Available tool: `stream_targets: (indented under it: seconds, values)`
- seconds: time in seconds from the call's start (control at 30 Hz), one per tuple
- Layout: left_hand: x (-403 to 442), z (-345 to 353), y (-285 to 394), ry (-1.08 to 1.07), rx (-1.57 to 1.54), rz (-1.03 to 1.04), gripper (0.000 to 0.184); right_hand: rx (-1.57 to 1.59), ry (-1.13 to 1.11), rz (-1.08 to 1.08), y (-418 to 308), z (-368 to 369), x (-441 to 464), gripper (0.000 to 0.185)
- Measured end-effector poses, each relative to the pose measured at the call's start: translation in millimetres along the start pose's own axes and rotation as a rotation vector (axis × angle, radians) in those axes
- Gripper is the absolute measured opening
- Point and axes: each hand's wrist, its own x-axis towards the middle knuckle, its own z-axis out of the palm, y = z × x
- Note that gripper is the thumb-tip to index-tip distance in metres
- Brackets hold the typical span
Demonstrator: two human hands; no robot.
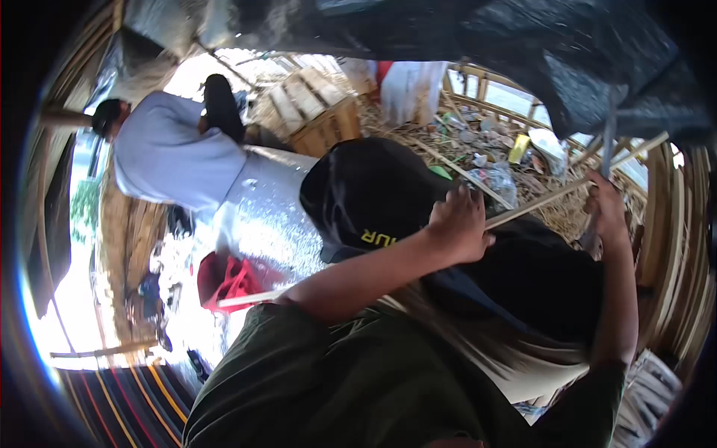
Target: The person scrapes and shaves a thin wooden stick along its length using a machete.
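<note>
My left hand [459, 225] is closed around a long, thin pale wooden strip [545, 201]. The strip slants up to the right past my right hand, and its other end [243, 300] shows beyond my left forearm. At the right, my right hand [606, 205] is closed on a long grey blade-like tool [610, 134] standing nearly upright across the strip; its exact kind is unclear. Below my hands, black cloth [373, 187] with yellow lettering covers what looks like my knees.
A person in a light shirt [175, 149] sits at the left by a shiny silver sheet [269, 213]. A red bag [228, 280] lies on it. Behind are a wooden crate [325, 112] and litter-strewn straw [485, 145]. A dark plastic sheet [478, 37] hangs overhead.
</note>
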Motion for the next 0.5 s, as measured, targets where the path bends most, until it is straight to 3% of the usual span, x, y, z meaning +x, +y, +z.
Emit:
stream_targets:
  seconds: [0.03,0.07,0.2,0.4,0.5]
  values:
    - [-11,5,-7,-0.048,0.083,-0.02,0.058,-0.043,0.014,0.033,-4,3,1,0.03]
    - [-15,9,-10,-0.127,-0.048,-0.028,0.042,-0.03,0.024,0.056,-5,5,-1,0.028]
    - [-17,27,-12,0.106,-0.154,-0.023,0.019,0.051,0.067,0.121,-9,18,-13,0.021]
    - [7,12,-4,0.344,-0.187,0.181,0.013,0.065,0.116,-0.008,-19,-1,-9,0.018]
    - [15,11,2,0.358,-0.191,0.219,0.012,0.037,0.094,-0.041,-26,-13,-15,0.019]
